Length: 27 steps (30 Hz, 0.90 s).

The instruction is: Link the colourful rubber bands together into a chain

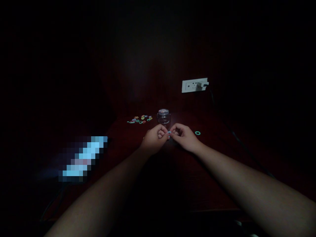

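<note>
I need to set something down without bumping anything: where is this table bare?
The table looks bare between the forearms, though dim, and right of the jar, behind the green ring. It is crowded left of the jar, where colourful rings lie strewn, and before it, where left hand and right hand pinch a pale-blue piece.

The band (169, 132), small and pale blue, is held up between the left hand (155, 140) and the right hand (185, 136), pinched at both sides. Much of it is covered, so its full shape cannot be told.
</note>
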Motion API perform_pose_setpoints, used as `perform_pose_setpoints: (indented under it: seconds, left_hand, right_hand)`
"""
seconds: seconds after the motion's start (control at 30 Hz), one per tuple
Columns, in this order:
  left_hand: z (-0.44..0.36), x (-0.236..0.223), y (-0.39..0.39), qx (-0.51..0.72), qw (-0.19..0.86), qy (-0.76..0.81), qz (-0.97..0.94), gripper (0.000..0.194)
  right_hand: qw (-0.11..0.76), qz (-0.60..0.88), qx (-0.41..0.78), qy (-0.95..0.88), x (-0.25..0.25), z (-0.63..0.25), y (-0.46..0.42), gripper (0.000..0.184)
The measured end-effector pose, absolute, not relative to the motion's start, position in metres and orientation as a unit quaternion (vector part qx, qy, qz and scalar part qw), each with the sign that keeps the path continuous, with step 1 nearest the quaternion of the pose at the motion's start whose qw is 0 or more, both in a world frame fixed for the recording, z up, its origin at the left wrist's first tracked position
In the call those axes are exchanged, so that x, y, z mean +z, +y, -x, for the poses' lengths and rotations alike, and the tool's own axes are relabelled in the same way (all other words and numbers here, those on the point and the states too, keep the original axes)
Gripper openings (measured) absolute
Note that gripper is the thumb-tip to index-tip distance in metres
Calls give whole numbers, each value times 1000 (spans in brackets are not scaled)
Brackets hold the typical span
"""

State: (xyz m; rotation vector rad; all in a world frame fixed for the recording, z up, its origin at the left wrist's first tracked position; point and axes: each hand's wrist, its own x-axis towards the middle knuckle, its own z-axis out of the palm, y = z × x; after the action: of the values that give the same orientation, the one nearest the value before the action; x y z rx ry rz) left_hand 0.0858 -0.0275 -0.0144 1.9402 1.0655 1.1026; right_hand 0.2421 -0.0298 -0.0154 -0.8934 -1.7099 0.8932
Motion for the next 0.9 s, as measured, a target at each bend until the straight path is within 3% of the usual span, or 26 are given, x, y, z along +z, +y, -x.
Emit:
perform_pose_setpoints:
  seconds: [0.63,0.9]
  left_hand:
    - [-86,-10,-33,396,311,396,-768,24]
    - [-85,-13,-29,411,272,416,-764,19]
  right_hand:
    - [499,395,357,-684,-17,-242,-28,15]
    - [492,401,344,-692,-14,-242,-30,15]
